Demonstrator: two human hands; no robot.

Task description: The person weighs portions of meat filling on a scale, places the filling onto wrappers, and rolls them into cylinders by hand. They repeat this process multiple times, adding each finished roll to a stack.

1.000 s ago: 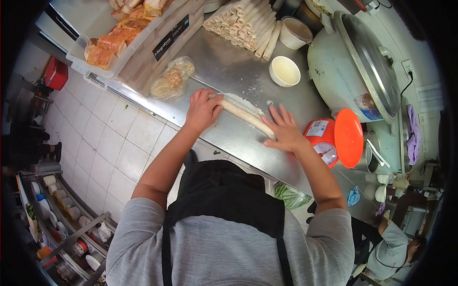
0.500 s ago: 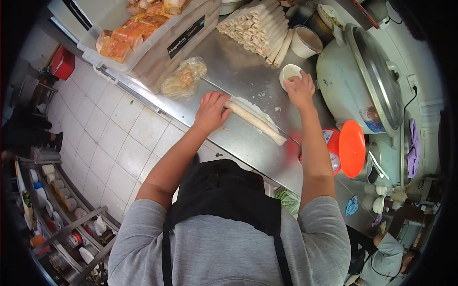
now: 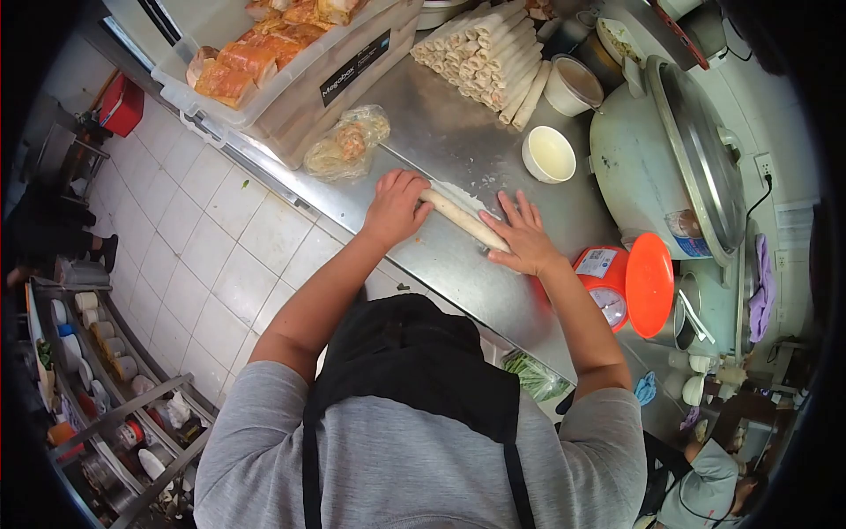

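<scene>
A long pale spring roll (image 3: 463, 218) lies on the steel counter (image 3: 441, 132), partly wound in its wrapper. My left hand (image 3: 395, 208) rests curled over its left end. My right hand (image 3: 526, 235) lies flat with fingers spread on its right end, covering that part. Beyond the roll stands a small white bowl (image 3: 548, 154) with a pale liquid. A stack of finished rolls (image 3: 486, 53) lies at the far side of the counter.
A clear tub of orange filling pieces (image 3: 264, 53) and a plastic bag of food (image 3: 345, 144) sit at the left. A large rice cooker (image 3: 679, 141), an orange kitchen scale (image 3: 626, 282) and a lidded cup (image 3: 573, 85) stand at the right. Another person (image 3: 714, 476) is at the lower right.
My right hand went from the roll to the white bowl, then came back down onto the roll's right end. My left hand stayed on the left end.
</scene>
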